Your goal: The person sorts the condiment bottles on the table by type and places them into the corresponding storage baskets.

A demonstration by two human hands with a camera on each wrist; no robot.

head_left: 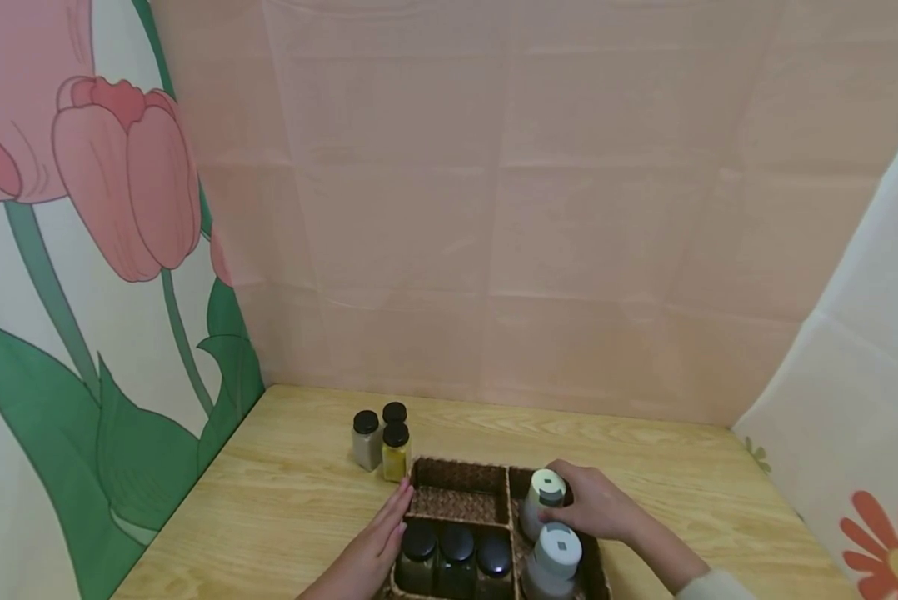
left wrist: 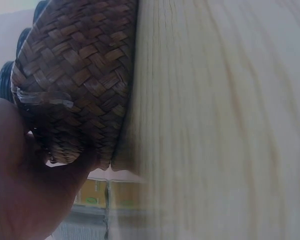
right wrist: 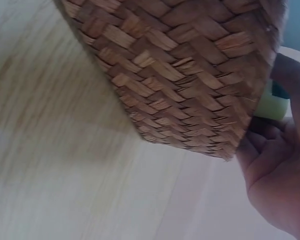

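Observation:
A brown woven basket (head_left: 511, 500) with dividers stands at the table's front. My right hand (head_left: 597, 502) holds a bottle with a pale green cap (head_left: 547, 482) in the right compartment, thumb on the near side and fingers behind it. In the right wrist view, that cap (right wrist: 272, 106) shows beside the woven wall. A second bottle with a white cap (head_left: 557, 550) stands just in front. My left hand (head_left: 370, 542) rests along the basket's left side with fingers extended. In the left wrist view, its thumb (left wrist: 82, 167) lies by the basket's corner.
Three dark-capped jars (head_left: 456, 546) sit in the front left compartment. Behind the basket, to the left, stand a yellow jar (head_left: 396, 458), a greyish jar (head_left: 365, 446) and another black-capped jar (head_left: 394, 413). Cloth hangs behind the wooden table (head_left: 269, 492) and at both sides.

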